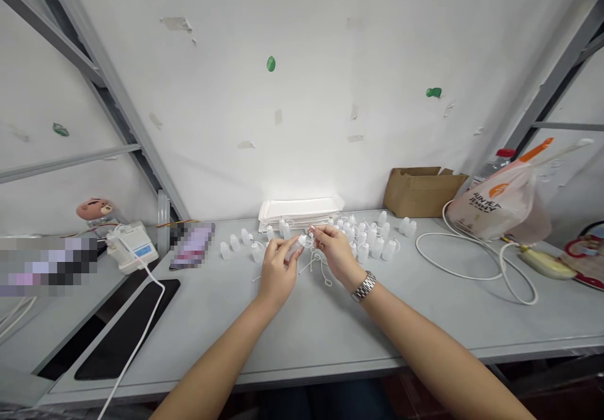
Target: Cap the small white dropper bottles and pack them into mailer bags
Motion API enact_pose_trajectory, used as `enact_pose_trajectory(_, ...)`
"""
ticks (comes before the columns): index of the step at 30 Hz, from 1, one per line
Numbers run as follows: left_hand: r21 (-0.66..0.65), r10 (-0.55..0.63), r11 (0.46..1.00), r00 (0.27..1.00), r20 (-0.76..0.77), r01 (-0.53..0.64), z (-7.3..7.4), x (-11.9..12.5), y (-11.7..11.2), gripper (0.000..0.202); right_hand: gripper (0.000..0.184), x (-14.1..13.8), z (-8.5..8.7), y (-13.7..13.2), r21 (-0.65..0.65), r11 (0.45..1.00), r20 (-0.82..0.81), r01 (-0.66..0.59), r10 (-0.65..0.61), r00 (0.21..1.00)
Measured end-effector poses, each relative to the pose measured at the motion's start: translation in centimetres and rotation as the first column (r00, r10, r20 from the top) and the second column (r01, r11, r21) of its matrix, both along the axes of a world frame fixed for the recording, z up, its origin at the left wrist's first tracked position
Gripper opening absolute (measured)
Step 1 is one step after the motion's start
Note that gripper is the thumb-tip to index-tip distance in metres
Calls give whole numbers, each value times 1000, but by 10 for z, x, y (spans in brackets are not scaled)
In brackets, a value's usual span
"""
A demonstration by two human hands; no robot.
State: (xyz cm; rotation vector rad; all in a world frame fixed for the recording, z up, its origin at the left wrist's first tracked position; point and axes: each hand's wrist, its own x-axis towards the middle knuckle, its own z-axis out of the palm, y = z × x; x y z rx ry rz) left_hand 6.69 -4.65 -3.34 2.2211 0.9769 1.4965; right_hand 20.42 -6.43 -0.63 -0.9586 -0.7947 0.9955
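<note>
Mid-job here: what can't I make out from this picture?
Head view throughout:
Small white plastic piece in the left hand: mostly covered by fingers.
Tiny white part pinched by the right hand: too small to identify.
Brown cardboard box: inside hidden by its front wall.
Flat purple rectangular item: detail blurred by pixelation.
Printed whitish plastic bag: most contents hidden by its cloudy sides.

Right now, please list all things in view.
Table: one, grey, foreground
Wall: one, white, behind
Stickers: three, green, wall
Bars: several, grey, sides
Small bottles: many, whitish, middle
Cords: several, white, middle
Trays: several, white, back
Box: one, brown, right
Bag: one, whitish, right
Capped bottle: one, clear, right
Unclear items: two, yellowish, reddish, right
Cables: several, white, sides
Bear figure: one, pink, left
Device: one, white, left
Panel: one, black, left
Blurred patches: two, purple-grey, left
Watch: one, silver, right wrist
Left hand: one, bare, middle
Right hand: one, bare, middle
</note>
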Motion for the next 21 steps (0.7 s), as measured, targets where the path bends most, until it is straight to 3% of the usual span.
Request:
enact_pose_trajectory(12,-43,5,999,1000,-17,-5,1,0,-1,26,24,-1,-3,0,8,1000,60,16,-16,998)
enact_pose_trajectory(21,-36,2,999,1000,-25,-3,1,-1,-1,26,27,-2,-2,-1,-3,1000,-11,15,-15,1000)
